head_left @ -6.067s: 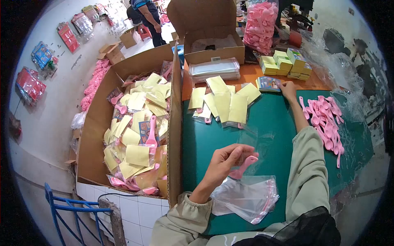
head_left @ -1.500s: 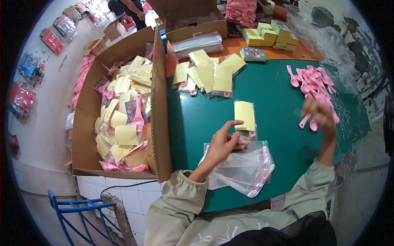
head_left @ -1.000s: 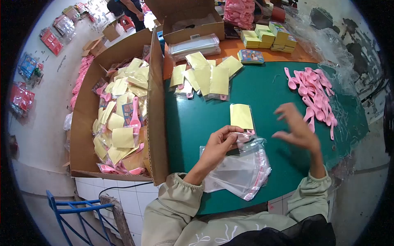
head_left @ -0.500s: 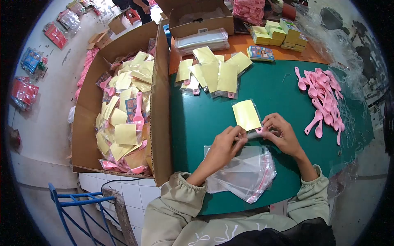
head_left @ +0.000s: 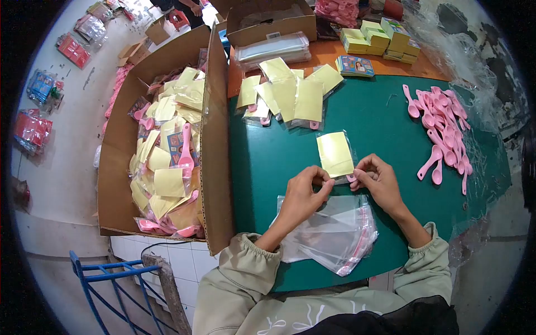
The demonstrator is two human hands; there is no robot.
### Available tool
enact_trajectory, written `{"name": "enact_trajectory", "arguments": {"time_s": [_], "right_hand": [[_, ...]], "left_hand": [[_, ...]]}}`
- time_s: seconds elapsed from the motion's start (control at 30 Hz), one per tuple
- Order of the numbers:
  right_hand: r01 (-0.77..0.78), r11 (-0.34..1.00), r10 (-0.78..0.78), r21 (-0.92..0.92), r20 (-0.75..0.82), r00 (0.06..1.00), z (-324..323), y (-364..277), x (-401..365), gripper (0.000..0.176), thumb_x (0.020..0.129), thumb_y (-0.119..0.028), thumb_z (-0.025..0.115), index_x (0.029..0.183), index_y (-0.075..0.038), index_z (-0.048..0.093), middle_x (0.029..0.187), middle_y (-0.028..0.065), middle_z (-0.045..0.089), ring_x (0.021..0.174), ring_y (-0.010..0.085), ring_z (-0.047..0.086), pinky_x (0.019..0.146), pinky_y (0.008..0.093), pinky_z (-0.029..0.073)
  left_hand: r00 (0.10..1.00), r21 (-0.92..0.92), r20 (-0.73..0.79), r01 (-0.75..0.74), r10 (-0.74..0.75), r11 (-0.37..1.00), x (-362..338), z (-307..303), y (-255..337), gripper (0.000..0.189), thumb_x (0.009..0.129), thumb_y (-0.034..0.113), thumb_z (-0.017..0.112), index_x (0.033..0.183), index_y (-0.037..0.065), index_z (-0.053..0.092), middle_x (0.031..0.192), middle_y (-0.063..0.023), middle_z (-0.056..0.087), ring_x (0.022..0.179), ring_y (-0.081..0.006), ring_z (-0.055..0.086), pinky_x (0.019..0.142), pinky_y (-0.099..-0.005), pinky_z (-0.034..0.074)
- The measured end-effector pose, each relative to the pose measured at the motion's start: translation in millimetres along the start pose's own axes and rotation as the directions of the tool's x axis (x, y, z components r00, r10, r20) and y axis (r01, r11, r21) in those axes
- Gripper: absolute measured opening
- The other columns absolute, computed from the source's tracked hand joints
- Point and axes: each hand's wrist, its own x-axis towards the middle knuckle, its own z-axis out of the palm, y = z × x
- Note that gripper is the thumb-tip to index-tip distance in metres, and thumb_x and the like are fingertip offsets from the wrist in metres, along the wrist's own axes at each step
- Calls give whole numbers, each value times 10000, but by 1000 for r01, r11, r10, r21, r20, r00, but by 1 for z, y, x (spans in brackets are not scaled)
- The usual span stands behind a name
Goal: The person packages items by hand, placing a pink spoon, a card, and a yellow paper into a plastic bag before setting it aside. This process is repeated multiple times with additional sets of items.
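Both hands pinch the lower edge of a small clear bag (head_left: 335, 153) that holds a yellow card and a pink spoon. My left hand (head_left: 304, 195) is closed at the bag's lower left corner. At its lower right corner, my right hand (head_left: 381, 184) has thumb and finger together beside the pink spoon end (head_left: 351, 178). Most of this spoon is hidden behind the card. Just below my hands lies a fanned stack of clear bags (head_left: 329, 234) on the green table. Filled bags with yellow cards (head_left: 308, 101) lie in a pile farther back.
Loose pink spoons (head_left: 446, 131) are heaped at the right. On the left stands a large cardboard box (head_left: 216, 151) full of packed bags. Card stacks (head_left: 377, 40), printed cards (head_left: 355, 66) and clear sleeves (head_left: 273, 53) lie along the back. A person's hand (head_left: 196, 9) shows at the top.
The clear flap that stretched between my hands now lies folded against the bag's lower edge. My fingers have shifted slightly along that edge, and the view has moved a little.
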Motion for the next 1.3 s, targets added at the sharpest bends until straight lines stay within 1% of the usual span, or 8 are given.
{"name": "enact_trajectory", "arguments": {"time_s": [0.17, 0.57, 0.67, 0.77, 0.8, 0.87, 0.97, 1.3], "right_hand": [[32, 999, -30, 44, -49, 998, 4, 1, -1, 125, 875, -11, 554, 952, 21, 460, 817, 96, 564, 684, 145, 634, 598, 256, 557], [56, 995, -53, -87, 40, 998, -3, -6, -4, 310, 865, -49, 567, 1166, 16, 531, 854, 96, 578, 705, 149, 622, 608, 266, 521], [329, 603, -355, -727, 125, 926, -23, -45, -11, 350, 832, -124, 618, 1151, 0, 544, 923, 143, 573, 796, 233, 612, 636, 330, 509], [-109, 76, -482, -991, -132, 866, -68, -40, -20, 414, 793, -234, 658, 1125, -16, 540, 1032, 184, 539, 926, 337, 555, 696, 418, 486], [-319, -38, -491, -947, -260, 831, -81, -39, -23, 424, 787, -251, 664, 1116, -17, 534, 1055, 186, 532, 954, 353, 544, 718, 441, 481], [-425, -11, -371, -905, -391, 842, -98, -35, -28, 440, 778, -240, 669, 1125, -16, 518, 1037, 185, 538, 939, 366, 551, 725, 458, 476], [-428, 53, -272, -902, -426, 863, -112, -22, -25, 455, 770, -147, 662, 1171, -41, 474, 981, 198, 548, 902, 385, 562, 721, 476, 473], [32, 591, -400, -806, -258, 879, -94, -28, -16, 413, 788, -5, 576, 1186, -44, 476, 932, 179, 574, 779, 299, 588, 671, 380, 454]], "left_hand": [[992, -172, -123, -51, 29, 984, 1, 7, -4, 226, 854, 117, 596, 977, 3, 445, 808, -93, 596, 637, -145, 609, 463, -273, 488], [985, -43, -61, -164, 162, 985, 1, 1, 2, 411, 843, 82, 590, 1231, 25, 467, 1053, -130, 600, 741, -156, 611, 518, -254, 496], [961, -72, -107, -264, 256, 962, 19, -23, 20, 484, 852, 81, 600, 1305, 54, 432, 1200, -88, 528, 868, -111, 549, 586, -224, 509], [746, 563, -330, -337, 579, 755, 30, -41, 41, 440, 833, 108, 627, 1244, 37, 487, 1257, -150, 507, 947, -245, 590, 729, -356, 511], [762, 556, -223, -414, 608, 721, 29, -40, 43, 426, 822, 118, 637, 1218, 40, 502, 1238, -160, 510, 946, -270, 589, 740, -366, 503], [762, 510, 10, -561, 648, 652, 19, -30, 44, 398, 801, 139, 658, 1166, 44, 531, 1200, -181, 516, 944, -321, 588, 764, -385, 487], [892, 425, 361, -416, 271, 804, -4, 7, 31, 374, 761, 136, 685, 1098, 51, 546, 1073, -177, 545, 918, -331, 577, 760, -365, 483], [931, 201, 276, -297, 237, 933, 5, 4, 21, 231, 764, 104, 693, 926, -3, 569, 778, -125, 657, 709, -225, 659, 619, -319, 500]]}}
